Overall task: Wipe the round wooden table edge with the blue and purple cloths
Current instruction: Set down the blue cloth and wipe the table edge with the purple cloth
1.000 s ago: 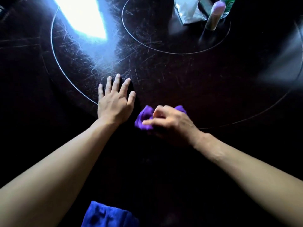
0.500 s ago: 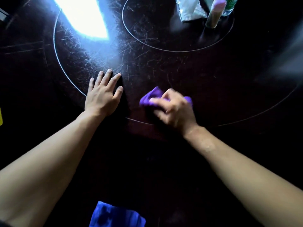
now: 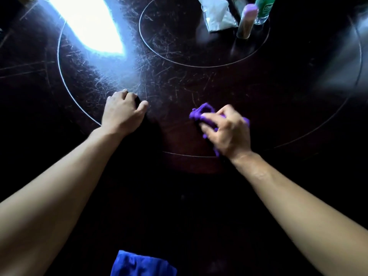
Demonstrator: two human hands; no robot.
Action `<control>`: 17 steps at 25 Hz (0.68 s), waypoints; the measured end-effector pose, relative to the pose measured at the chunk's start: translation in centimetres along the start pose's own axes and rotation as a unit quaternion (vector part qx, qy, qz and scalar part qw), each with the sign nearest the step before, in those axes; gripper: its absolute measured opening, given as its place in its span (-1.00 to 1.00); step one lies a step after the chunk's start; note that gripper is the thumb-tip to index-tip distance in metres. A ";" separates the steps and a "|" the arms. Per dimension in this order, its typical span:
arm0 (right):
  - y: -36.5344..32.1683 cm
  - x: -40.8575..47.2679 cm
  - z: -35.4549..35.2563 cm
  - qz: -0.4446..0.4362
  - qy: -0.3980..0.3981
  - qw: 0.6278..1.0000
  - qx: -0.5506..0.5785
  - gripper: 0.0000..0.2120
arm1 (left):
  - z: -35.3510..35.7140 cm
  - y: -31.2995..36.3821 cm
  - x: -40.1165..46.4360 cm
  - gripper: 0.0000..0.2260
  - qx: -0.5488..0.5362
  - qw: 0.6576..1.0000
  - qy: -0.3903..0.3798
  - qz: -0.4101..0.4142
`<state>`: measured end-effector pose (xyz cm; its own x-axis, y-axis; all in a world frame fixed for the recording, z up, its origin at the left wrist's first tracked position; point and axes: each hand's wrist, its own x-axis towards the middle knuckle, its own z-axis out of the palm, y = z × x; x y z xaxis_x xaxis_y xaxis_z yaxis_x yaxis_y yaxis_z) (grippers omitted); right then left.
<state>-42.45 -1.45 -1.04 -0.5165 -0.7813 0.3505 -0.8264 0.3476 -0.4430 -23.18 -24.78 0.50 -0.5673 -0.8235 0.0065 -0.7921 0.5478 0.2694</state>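
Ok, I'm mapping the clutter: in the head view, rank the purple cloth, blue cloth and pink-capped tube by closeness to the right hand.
1. Crumpled purple cloth: gripped in the right hand.
2. Pink-capped cylindrical tube: far, on the table's centre disc.
3. Folded blue cloth: near bottom edge, leftward; roughly as far as the tube, too close to call.

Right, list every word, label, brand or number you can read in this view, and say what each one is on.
No text can be read here.
Clear bottle with a green label: white marks on the label, too blurred to read.
Crumpled white plastic bag: no print visible.
Slim tube with a pink cap: no lettering visible.
Purple cloth and blue cloth: no tag or print visible.
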 end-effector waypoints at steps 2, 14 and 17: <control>-1.7 -2.3 -0.6 -0.140 -0.081 0.985 0.052 -0.71 | 0.9 3.8 -1.0 -0.50 0.010 0.997 0.044 0.067; 12.1 3.5 -6.7 0.237 0.085 0.963 -0.100 -0.60 | 6.1 10.2 -4.9 -0.49 -0.008 0.986 0.032 0.161; 6.6 0.9 -4.1 0.129 0.045 0.987 -0.086 -0.72 | 6.0 10.3 -4.9 -0.50 -0.018 0.987 0.035 0.159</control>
<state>-49.25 2.28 -0.29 -0.7266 -0.6084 0.3193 -0.6861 0.6181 -0.3836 -29.93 -14.22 -2.55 -0.7675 -0.6203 0.1614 -0.5681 0.7749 0.2771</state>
